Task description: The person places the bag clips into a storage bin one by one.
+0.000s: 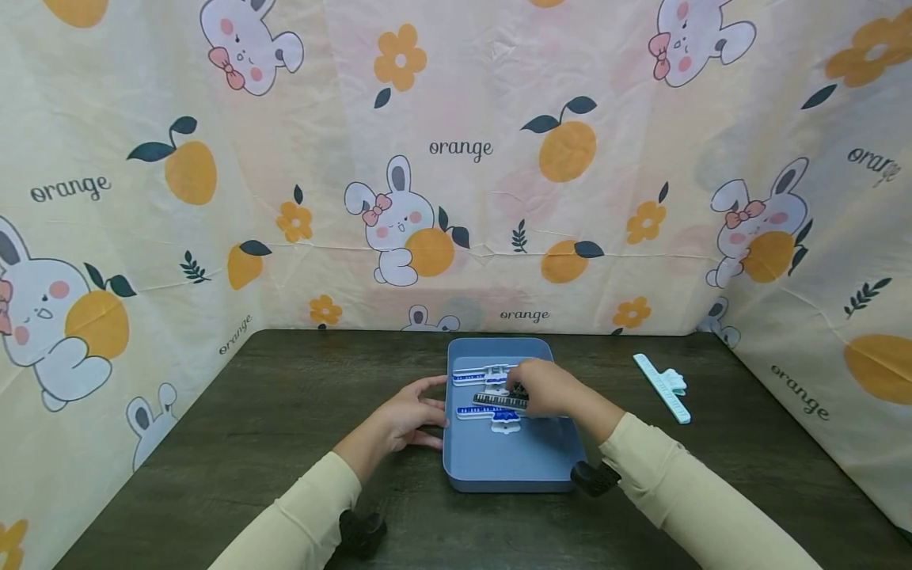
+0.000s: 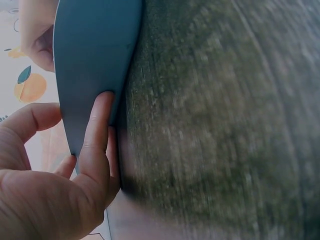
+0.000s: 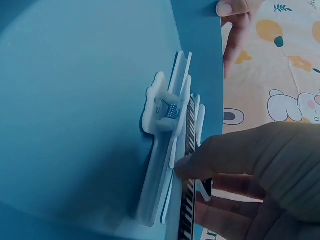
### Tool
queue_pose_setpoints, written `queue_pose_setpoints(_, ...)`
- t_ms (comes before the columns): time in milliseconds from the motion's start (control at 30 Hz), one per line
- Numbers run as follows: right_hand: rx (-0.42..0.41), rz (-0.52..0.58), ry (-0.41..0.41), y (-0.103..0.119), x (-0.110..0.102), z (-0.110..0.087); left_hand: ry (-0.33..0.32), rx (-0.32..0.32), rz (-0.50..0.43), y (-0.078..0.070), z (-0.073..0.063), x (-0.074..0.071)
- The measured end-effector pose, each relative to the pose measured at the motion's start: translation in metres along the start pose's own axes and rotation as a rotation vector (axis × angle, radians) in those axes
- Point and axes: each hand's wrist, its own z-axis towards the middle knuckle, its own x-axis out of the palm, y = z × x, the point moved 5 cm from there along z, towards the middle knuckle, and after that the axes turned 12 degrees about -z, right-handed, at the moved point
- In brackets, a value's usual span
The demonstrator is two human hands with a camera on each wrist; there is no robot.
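A blue tray (image 1: 513, 467) stands on the dark table, holding several long-jawed clips. Inside it, my right hand (image 1: 547, 388) pinches a black clip with a piano-key pattern (image 1: 490, 400); the right wrist view shows the thumb on one side of this clip (image 3: 189, 150). A blue-and-white clip (image 1: 467, 380) lies beyond it, and another blue-and-white clip (image 1: 473, 412) lies on the near side. My left hand (image 1: 409, 416) rests against the tray's left wall. Its fingers are extended along the outer side of the tray (image 2: 95, 55) in the left wrist view.
To the right of the tray, a pale turquoise clip (image 1: 664, 388) lies on the dark wood-grain table (image 1: 342, 372). A patterned cloth (image 1: 484, 198) with rabbits and oranges rises behind the table and along both sides.
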Motion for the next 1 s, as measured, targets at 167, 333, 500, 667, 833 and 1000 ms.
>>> queue_pose_setpoints(167, -0.036, -0.007, -0.001, 0.003, 0.002, 0.002, 0.002, -0.007, -0.003, 0.0, -0.001, 0.0)
queue_pose_setpoints(333, -0.025, -0.002, -0.005, 0.003, 0.0, 0.0, 0.003, -0.007, -0.006, -0.001, -0.002, 0.0)
queue_pose_setpoints(500, 0.002, 0.009, -0.013, 0.001, -0.001, -0.001, 0.004, -0.005, -0.005, -0.001, -0.002, 0.0)
queue_pose_setpoints(667, 0.027, 0.019, -0.038, -0.005, -0.004, -0.005, 0.009, -0.002, -0.005, -0.001, -0.002, 0.002)
queue_pose_setpoints(833, 0.043, 0.024, -0.051, -0.006, -0.011, -0.011, 0.004, -0.002, -0.004, -0.001, -0.002, 0.002)
queue_pose_setpoints(1000, 0.031, 0.037, -0.034, -0.005, -0.016, -0.015, -0.001, -0.002, 0.0, -0.001, -0.002, 0.001)
